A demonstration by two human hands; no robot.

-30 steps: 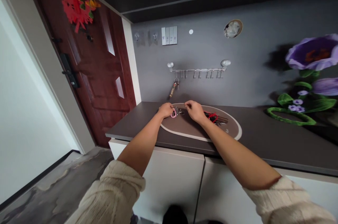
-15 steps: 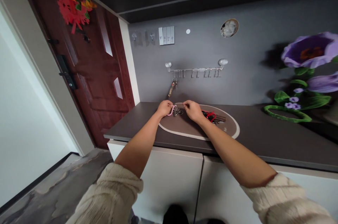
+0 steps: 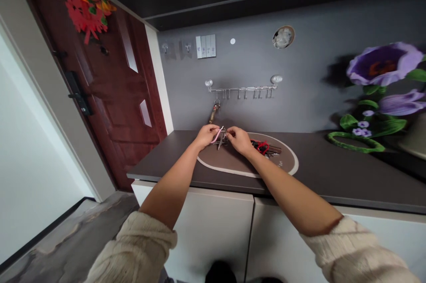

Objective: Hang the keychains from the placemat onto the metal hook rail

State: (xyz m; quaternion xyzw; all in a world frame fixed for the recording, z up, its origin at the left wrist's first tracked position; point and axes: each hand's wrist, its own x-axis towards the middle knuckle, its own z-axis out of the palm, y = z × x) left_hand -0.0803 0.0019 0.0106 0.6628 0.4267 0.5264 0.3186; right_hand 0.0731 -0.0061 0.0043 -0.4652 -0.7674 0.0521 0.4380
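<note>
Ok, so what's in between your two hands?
In the head view, a pink strap and some small metal keys lie between the left hand and the right hand.

One left hand (image 3: 207, 136) and one right hand (image 3: 238, 140) share one pink-looped key ring (image 3: 221, 137); at 3 o'clock, one key bunch (image 3: 264, 147) on one mat (image 3: 213, 161); at 12 o'clock, one rail (image 3: 241, 90) with one hanging keychain (image 3: 214, 112).

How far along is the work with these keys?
Apparently done: a key fob hangs from the wall rail. In hand: the left hand holds a pink clip, and the right hand reaches the small keys beside it. Left: a bunch of keys with red cord lies on the oval mat.
</note>
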